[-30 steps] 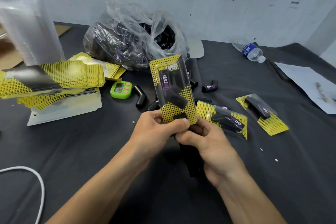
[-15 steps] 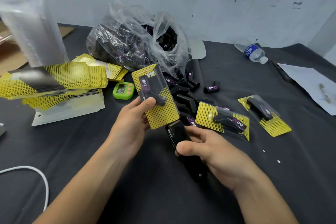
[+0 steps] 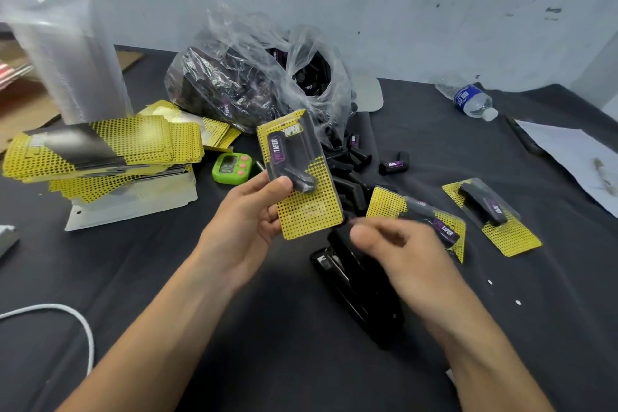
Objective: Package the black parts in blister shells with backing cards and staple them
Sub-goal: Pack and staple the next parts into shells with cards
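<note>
Blister pack [image 3: 307,211] marked "TAPER" pinched by left hand [image 3: 244,227]; right hand [image 3: 408,257] blurred, grip unclear

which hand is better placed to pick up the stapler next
Right. The right hand hovers directly over the stapler, while the left hand is busy gripping the blister pack.

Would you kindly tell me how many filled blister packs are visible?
3. One pack is held in the left hand; a second pack lies just beyond the right hand; a third pack lies farther right. Others may hide under the card stack.
</note>
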Demonstrator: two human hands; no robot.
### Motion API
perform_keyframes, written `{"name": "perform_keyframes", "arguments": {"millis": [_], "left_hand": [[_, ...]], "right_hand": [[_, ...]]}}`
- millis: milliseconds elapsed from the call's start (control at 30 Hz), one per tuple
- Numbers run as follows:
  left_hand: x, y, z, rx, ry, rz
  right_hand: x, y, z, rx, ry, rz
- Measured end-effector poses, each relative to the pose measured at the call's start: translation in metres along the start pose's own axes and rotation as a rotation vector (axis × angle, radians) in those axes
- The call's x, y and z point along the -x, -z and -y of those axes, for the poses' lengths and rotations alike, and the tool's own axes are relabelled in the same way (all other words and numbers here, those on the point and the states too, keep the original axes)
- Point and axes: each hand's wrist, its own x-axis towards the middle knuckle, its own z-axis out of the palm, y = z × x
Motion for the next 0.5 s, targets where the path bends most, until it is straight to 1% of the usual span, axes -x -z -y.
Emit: {"name": "perform_keyframes", "arguments": {"millis": [67, 100, 233, 300, 400, 500], "left_hand": [[0.002, -0.004, 0.002, -0.066, 0.013, 0.019], [0.003, -0.006, 0.003, -0.105, 0.012, 0.030], [0.009, -0.009, 0.005, -0.205, 0.022, 0.096], [0.010, -0.010, 0.006, -0.232, 0.037, 0.099], [0.010, -0.014, 0.005, -0.225, 0.059, 0.066], [0.010, -0.010, 0.005, -0.277, 0.080, 0.051]], "right_hand": [[-0.008, -0.001, 0.007, -0.145, 0.057, -0.088], [-0.012, -0.001, 0.011, -0.183, 0.068, -0.088], [-0.018, -0.005, 0.016, -0.231, 0.050, 0.048], [-0.016, -0.004, 0.012, -0.269, 0.030, 0.064], [-0.013, -0.003, 0.007, -0.367, -0.013, -0.008], [-0.013, -0.003, 0.007, -0.457, -0.058, -0.088]]}}
